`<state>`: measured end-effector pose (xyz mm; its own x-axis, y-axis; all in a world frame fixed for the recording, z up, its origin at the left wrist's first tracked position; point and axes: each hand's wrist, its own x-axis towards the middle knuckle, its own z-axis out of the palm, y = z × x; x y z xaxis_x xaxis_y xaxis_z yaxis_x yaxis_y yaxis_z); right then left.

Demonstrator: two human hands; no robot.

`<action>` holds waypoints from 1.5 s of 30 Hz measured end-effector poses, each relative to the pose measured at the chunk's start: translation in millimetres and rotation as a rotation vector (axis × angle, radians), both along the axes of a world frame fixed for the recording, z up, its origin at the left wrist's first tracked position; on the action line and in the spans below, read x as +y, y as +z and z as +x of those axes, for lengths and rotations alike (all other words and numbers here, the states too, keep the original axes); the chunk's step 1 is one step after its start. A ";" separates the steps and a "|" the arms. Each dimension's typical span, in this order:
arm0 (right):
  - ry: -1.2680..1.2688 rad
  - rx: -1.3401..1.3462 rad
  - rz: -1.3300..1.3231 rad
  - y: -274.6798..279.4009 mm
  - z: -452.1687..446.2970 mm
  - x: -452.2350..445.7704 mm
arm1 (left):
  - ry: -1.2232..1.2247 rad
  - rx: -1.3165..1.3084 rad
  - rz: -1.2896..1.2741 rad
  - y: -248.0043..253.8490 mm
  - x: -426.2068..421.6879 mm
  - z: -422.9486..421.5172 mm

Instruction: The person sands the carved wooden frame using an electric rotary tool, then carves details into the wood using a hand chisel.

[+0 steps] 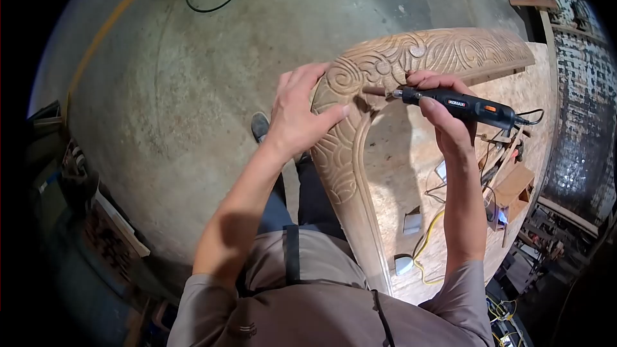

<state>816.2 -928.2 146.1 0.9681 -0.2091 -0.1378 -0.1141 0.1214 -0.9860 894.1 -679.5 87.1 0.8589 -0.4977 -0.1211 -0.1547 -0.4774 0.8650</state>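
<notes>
A curved wooden piece, carved with scrolls and waves, bends from near my body up and away to the right. My left hand grips its outer edge at the bend, thumb on the carved face and fingers over the far side. In my right hand is a black rotary tool with an orange switch, held between thumb and fingers. Its narrow brownish tip points left, at the inner side of the bend by a carved spiral. Whether the tip touches the wood I cannot tell.
Under the wood lies a pale work table. On its right are a small wooden box, tools and cords. A yellow cord runs near a white object. A dark hose loops on the concrete floor.
</notes>
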 end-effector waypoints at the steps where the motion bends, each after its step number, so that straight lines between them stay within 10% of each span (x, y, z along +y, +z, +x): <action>1: 0.025 -0.021 -0.012 -1.2 1.3 0.5 | -0.020 0.011 -0.017 -0.8 1.6 1.6; 18: 0.215 -0.051 -0.232 1.3 5.0 -0.7 | -0.080 0.032 -0.085 -7.7 10.9 4.3; 35: -0.544 0.397 0.496 60.1 -112.4 87.9 | -0.331 0.404 -0.098 -12.3 16.4 62.1; 44: -0.760 1.262 -0.186 152.1 -87.1 224.3 | -0.941 -0.260 -0.106 23.3 -32.9 183.0; 45: -0.609 1.179 -0.675 141.7 -95.7 250.2 | -1.025 -0.308 -0.106 33.6 -51.9 184.4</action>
<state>720.5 -678.0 287.8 0.1134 -0.8725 -0.4753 -0.9676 0.0117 -0.2524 1078.5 -731.4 120.7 0.0124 -0.9933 0.1148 -0.6568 0.0785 0.7499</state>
